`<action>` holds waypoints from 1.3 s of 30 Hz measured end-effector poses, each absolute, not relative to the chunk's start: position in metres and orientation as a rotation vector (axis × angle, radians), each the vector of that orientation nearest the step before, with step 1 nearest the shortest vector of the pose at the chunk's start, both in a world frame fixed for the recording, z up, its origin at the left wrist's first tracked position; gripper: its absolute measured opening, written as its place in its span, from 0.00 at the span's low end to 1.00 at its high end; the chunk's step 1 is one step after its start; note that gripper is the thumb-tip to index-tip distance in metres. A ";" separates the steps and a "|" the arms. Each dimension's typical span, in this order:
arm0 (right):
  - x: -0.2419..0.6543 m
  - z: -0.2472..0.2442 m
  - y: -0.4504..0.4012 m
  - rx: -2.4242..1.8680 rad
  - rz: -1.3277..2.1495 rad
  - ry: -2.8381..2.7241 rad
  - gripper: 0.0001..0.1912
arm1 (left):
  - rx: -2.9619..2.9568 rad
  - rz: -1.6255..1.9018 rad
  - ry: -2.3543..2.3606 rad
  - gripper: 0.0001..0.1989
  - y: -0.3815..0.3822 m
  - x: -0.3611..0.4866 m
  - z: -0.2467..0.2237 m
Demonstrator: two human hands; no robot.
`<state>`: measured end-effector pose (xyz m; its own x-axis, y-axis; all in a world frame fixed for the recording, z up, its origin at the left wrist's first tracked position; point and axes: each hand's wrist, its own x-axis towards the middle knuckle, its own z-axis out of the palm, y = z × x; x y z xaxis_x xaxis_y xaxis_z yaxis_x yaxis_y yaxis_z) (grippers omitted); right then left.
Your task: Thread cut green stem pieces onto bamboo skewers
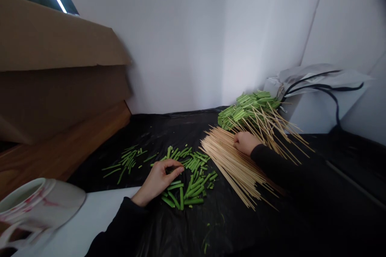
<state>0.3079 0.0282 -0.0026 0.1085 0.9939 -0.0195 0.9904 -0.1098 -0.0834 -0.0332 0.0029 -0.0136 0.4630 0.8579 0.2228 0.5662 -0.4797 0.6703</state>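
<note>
Over a loose pile of cut green bean pieces [196,188], my left hand [159,176] has thumb and forefinger drawn together in a pinch. Anything between those fingertips is too small or hidden to make out. My right hand [246,143] rests at the upper part of a wide bundle of thin bamboo skewers [230,166], its fingers closed on a skewer there. Behind it is a stack of green bean pieces [253,106] set side by side in rows, with more skewers [279,128] sticking out toward the right.
Black plastic sheeting [169,124] covers the work surface. A few bean pieces [128,162] lie farther left. A white mug-like pot [57,200] stands on a white board [104,209] at lower left. A cardboard box [60,48] and a white bag with black straps [319,76] flank the wall.
</note>
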 end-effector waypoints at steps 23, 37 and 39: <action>0.314 0.011 0.039 -2.256 0.142 -1.939 0.08 | 2.212 0.764 1.200 0.14 0.003 -0.034 -0.015; 0.314 -0.009 0.040 -2.172 0.080 -2.019 0.11 | 2.215 0.774 1.178 0.13 0.003 -0.034 -0.016; 0.311 -0.011 0.039 -2.159 0.079 -2.057 0.10 | 2.211 0.772 1.166 0.13 0.003 -0.034 -0.017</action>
<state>0.3115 0.0389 -0.0106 0.0535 0.9960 0.0713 0.9877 -0.0423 -0.1507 -0.0344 0.0034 -0.0166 0.4672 0.8505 0.2416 0.5542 -0.4946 0.6695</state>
